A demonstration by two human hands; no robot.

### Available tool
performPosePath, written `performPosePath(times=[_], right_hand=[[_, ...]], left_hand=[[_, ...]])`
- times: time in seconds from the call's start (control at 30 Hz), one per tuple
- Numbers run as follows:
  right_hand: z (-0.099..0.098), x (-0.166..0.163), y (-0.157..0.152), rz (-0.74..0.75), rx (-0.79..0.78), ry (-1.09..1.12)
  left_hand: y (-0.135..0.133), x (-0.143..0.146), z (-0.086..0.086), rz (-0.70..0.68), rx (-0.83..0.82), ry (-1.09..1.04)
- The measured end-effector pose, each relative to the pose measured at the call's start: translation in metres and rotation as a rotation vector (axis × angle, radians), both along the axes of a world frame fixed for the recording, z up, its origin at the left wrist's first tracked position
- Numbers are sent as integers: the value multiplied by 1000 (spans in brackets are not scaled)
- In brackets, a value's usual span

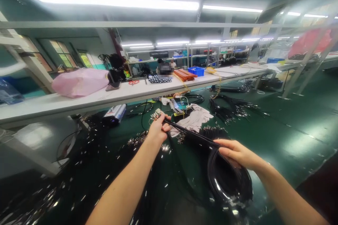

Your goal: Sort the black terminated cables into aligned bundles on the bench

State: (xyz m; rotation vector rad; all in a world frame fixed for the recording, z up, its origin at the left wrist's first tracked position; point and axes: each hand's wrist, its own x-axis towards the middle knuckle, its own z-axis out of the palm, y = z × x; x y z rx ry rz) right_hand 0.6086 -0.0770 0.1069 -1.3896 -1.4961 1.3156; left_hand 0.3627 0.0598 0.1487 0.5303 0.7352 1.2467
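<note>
My left hand (159, 128) is closed round one end of a bundle of black cables (194, 134), with small pale connector tips sticking out past the fingers. Farther along, my right hand (235, 152) grips the same bundle, thumb and fingers wrapped over it. Below that hand the cables hang in a loose coil (211, 175). Between the hands the bundle runs nearly straight, slanting down to the right. Behind it lies a whitish cloth (196, 116) on the green work surface (269, 140), beside a dense pile of black cable ends (213, 132).
A white shelf (142, 91) crosses ahead, bearing a pink bag (80, 81), red-handled scissors (133, 82), a blue bin (196, 71) and a brown rack (185, 75). Under it sits a silver-white device (115, 112). More cable bundles (232, 107) lie right of centre. A person (164, 68) is across the shelf.
</note>
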Motion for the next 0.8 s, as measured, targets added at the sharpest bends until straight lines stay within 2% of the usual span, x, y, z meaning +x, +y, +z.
performPosePath(times=[0.1, 0.23, 0.37, 0.47, 0.53, 0.63, 0.73, 0.8], right_hand=[[-10, 7, 8, 9, -67, 130], [-16, 12, 10, 12, -148, 326], [-9, 9, 2, 55, -175, 457], [1, 9, 3, 8, -131, 420], [0, 16, 16, -60, -85, 343], [-20, 34, 48, -111, -75, 51], [-52, 47, 77, -126, -61, -448], [-64, 46, 88, -167, -12, -625]], left_hand=[[6, 3, -11, 0, 9, 18], [10, 1, -14, -30, 58, 31], [14, -2, -12, -35, 90, 44], [19, -4, -14, -86, 51, 30], [20, -5, -18, -133, -76, 4], [18, -5, -25, -126, -242, -39], [10, -4, -27, -108, -243, -90], [1, 0, -23, -113, -223, -150]])
